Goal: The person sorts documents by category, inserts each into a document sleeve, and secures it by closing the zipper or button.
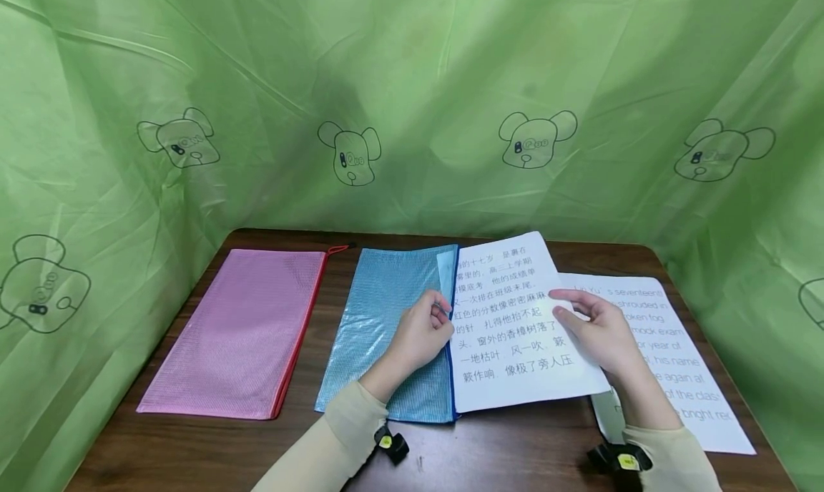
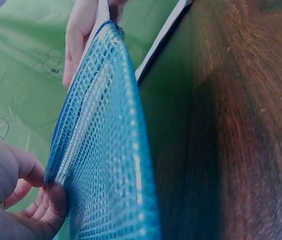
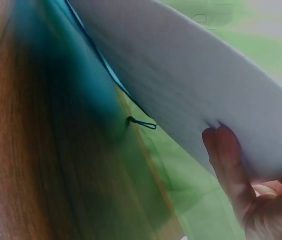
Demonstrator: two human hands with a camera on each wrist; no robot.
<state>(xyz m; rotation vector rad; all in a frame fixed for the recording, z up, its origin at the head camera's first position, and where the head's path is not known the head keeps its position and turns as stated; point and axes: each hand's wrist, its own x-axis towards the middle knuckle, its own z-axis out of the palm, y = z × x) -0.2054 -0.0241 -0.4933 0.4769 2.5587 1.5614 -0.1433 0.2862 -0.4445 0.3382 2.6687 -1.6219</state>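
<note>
My left hand (image 1: pixel 417 333) pinches the blue-edged opening of a blue mesh zipper pouch (image 1: pixel 380 299) between thumb and fingers. In the left wrist view the pouch (image 2: pixel 111 150) stands partly raised from the table, its mouth parted. With thumb and fingers, my right hand (image 1: pixel 601 335) grips the right side of a white sheet (image 1: pixel 508 335) printed with Chinese text. The left edge of that sheet meets the pouch's opening; how far it reaches inside is hidden. A dark zipper-pull loop (image 3: pixel 143 123) hangs by the opening in the right wrist view.
A pink mesh pouch (image 1: pixel 238 335) with a red zipper edge lies at the left of the brown wooden table (image 1: pixel 502 449). Under my right forearm lies a sheet with English text (image 1: pixel 682 377), beside a partly hidden pale green-white item (image 1: pixel 607 415). Green curtains (image 1: pixel 438 63) surround the table.
</note>
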